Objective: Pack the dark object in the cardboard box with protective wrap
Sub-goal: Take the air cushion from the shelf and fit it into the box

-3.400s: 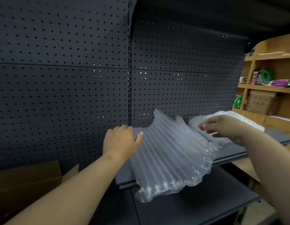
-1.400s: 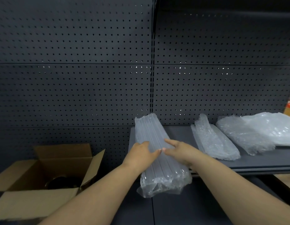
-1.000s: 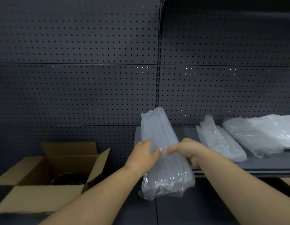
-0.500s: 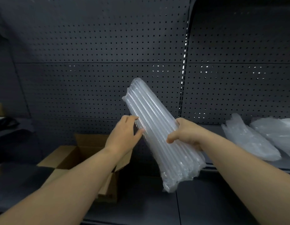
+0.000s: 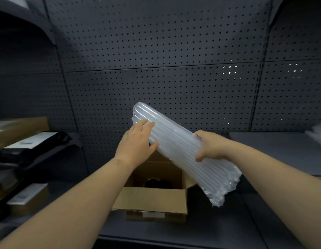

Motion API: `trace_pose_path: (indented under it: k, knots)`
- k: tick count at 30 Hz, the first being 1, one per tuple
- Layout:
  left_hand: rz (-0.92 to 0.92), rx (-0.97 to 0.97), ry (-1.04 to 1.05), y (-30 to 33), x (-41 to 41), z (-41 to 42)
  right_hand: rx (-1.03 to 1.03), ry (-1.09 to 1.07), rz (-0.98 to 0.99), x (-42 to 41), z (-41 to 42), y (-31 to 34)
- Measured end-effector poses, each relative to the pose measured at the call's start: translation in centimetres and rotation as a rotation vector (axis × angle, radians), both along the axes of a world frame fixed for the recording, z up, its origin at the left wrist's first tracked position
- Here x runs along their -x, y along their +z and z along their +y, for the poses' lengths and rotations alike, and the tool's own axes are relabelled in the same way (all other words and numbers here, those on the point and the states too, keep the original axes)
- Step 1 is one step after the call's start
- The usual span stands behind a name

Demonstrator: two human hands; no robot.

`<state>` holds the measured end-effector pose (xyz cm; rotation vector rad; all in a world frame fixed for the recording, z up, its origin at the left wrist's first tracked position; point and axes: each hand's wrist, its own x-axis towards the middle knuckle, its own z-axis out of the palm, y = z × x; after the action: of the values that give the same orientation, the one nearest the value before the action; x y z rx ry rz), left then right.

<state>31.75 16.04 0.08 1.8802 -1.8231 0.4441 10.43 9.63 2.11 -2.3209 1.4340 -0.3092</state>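
Dark object (image 5: 158,183) down in the open cardboard box (image 5: 150,198), mostly shadow, can't make out much. Folded air-column wrap (image 5: 183,150) held tilted right above the box, upper end to the left. Left hand (image 5: 136,142) flat against its upper end, fingers loosely spread; right hand (image 5: 211,147) clamped around the middle. Pegboard (image 5: 156,51) behind.

Two bare forearms, no sleeves anywhere along their visible length, from the lower corners of the view up to the wrists. No watch, bracelet, ring or glove on either. Left hand (image 5: 136,142) broad-backed, four fingers and thumb visible, nails short and unpainted. Right hand (image 5: 212,146) seen from the back, knuckles rounded, thumb visible below, remaining fingertips hidden. No marks or tattoos visible.
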Motion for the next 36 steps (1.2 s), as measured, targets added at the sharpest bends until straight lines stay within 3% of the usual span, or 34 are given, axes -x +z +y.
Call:
trace_pose_path:
  k: [7,16,26,36]
  knots:
    - [-0.244,-0.154,-0.111,0.5,-7.0,0.4,0.122,0.074,0.201,-6.8,2.0,-0.8]
    - [-0.332,-0.304,-0.097,0.3,-9.5,-0.1,0.287,0.175,0.347,-8.5,3.3,-0.4]
    - [-0.23,-0.22,-0.006,0.0,-8.8,0.0,0.544,0.123,0.425,-6.2,1.3,-0.8]
    - [-0.178,-0.2,0.023,-2.6,-11.1,-1.0,0.577,0.068,0.409,-6.9,-2.4,-3.0]
